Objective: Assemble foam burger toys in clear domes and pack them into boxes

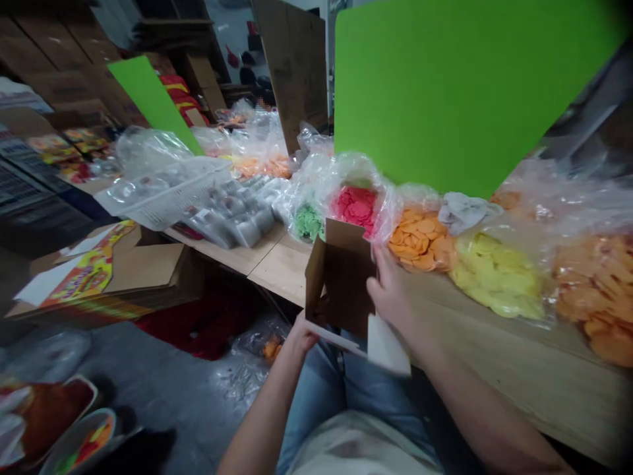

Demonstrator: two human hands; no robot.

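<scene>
A small cardboard box [349, 280], brown inside and white outside, is held over my lap at the table's edge. Its flaps stand open toward me and upward. My left hand [301, 333] grips its lower left corner from below, fingers partly hidden under it. On the box's right side lies my right hand [390, 287], thumb near the inner wall and fingers behind the panel. Just beyond the box are clear bags of pink discs [355, 208], green pieces [309, 222] and orange discs [420, 239].
On the table [277, 260] sit yellow discs [497, 274], a grey cloth [467, 211], packed clear containers [232, 208] and a white basket [163, 194]. A green panel [435, 86] stands behind. Flattened cartons [148, 267] are at left; tubs [82, 442] stand on the floor.
</scene>
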